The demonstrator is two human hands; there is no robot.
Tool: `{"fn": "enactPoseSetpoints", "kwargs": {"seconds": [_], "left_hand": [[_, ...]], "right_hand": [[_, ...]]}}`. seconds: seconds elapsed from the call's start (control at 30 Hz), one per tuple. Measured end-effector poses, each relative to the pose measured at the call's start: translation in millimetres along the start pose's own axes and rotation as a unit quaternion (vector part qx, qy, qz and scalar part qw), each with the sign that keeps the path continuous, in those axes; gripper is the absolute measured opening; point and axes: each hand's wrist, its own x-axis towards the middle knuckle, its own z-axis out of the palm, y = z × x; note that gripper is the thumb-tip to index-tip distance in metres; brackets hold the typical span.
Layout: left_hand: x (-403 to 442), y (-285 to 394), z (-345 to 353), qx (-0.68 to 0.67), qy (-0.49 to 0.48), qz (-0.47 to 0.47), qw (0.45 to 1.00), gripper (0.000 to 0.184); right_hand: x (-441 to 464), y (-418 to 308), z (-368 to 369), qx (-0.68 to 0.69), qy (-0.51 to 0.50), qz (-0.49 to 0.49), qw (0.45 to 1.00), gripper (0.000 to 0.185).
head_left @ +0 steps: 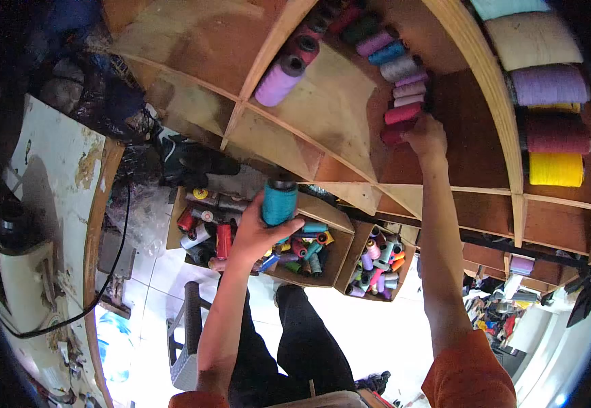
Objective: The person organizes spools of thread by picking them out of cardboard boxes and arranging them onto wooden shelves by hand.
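My left hand (253, 236) is wrapped round a teal thread spool (280, 206) with a dark top, held upright above the boxes. Up in a wooden shelf compartment, my right hand (427, 136) grips the near end of a crimson thread spool (393, 135); its fingertips are partly hidden. That spool is the nearest in a row, beside a pinkish-red spool (403, 113). Farther along lie pale pink, grey, blue (386, 53) and purple ones. A lilac spool (280, 81) lies across the compartment from the row.
Below stand two cardboard boxes of mixed spools, a larger box (342, 219) and a smaller box (351, 264). A neighbouring compartment at right holds a yellow spool (556, 169) and others. A worn white table (57, 143) is at left, a grey stool (190, 333) below.
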Motion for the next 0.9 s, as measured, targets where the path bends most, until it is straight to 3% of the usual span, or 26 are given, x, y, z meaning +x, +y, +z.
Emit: {"fn": "enactPoseSetpoints", "kwargs": {"seconds": [0.07,0.17,0.27,0.33,0.43,0.5,0.53,0.63,0.73,0.9], "left_hand": [[5,-2,7,0.024,-0.016,0.063,0.998,0.059],[12,1,19,0.071,0.06,0.167,0.982,0.058],[34,32,44,0.149,0.003,0.188,0.971,0.063],[57,36,65,0.193,0.002,0.234,0.953,0.065],[98,36,94,0.259,0.044,0.332,0.906,0.061],[135,31,109,0.311,0.065,0.419,0.85,0.059],[148,30,118,0.333,0.086,0.402,0.848,0.06],[170,19,142,0.317,0.069,0.382,0.865,0.059],[182,5,158,0.308,0.047,0.289,0.905,0.058],[193,-13,156,0.321,0.08,0.267,0.905,0.057]], "right_hand": [[-11,-10,-9,-0.057,0.02,0.047,0.997,0.052],[-28,-13,-2,-0.029,0.069,-0.019,0.997,0.046],[-46,-9,-12,-0.071,0.222,-0.122,0.965,0.038],[-70,-14,-40,0.059,0.258,-0.179,0.947,0.032],[-130,-21,-85,0.241,0.107,-0.12,0.957,0.031],[-166,-4,-97,0.381,-0.046,-0.112,0.917,0.034],[-181,8,-97,0.435,-0.121,-0.114,0.885,0.036],[-215,46,-85,0.423,-0.147,-0.136,0.884,0.037],[-238,92,-56,0.425,-0.154,-0.064,0.889,0.036],[-277,151,-10,0.488,-0.154,0.016,0.859,0.027]]}}
